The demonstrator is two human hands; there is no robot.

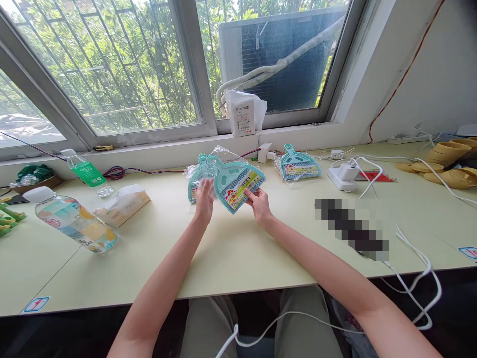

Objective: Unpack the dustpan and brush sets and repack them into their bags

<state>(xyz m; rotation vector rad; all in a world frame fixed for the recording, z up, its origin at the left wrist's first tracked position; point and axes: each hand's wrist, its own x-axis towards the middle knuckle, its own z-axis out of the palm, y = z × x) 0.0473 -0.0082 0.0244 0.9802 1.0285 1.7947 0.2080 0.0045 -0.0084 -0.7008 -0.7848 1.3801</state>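
Observation:
My right hand (261, 205) pinches the lower right edge of a teal toy-sized dustpan and brush set (227, 181), thumb on its yellow printed label. The set is tilted, its handle up to the left, with clear wrap around it. At its left edge is my left hand (204, 199), fingers bent against the wrap; their exact grip is partly hidden. Behind that hand a second wrapped teal dustpan set (194, 181) shows in part. Farther right, a third such set (298, 166) lies near the wall.
On the left are a large drink bottle (76, 221), a green-labelled bottle (87, 174) and a tissue pack (124, 206). A white power adapter (343, 176) with cables and a pixelated dark object (352, 226) lie right. A bagged box (244, 117) stands on the sill.

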